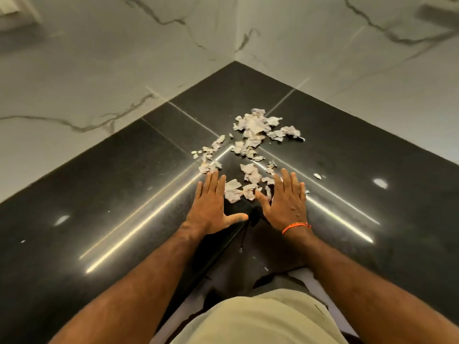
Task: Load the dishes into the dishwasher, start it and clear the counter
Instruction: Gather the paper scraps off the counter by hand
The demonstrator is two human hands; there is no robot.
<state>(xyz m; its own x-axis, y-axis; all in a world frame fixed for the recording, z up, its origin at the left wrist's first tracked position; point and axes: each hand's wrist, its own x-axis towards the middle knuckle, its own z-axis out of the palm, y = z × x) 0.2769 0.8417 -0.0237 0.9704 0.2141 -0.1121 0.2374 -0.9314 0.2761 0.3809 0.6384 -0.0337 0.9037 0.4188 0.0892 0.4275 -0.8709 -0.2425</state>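
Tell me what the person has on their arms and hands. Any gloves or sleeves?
No gloves and no sleeves show. Both forearms are bare. The right hand has a thin orange thread bracelet tied round its wrist. The left hand wears nothing, no rings or watch.

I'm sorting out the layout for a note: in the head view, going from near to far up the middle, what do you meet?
Beige shirt → left hand and right hand, level with each other → torn paper scraps on the black counter → marble wall corner.
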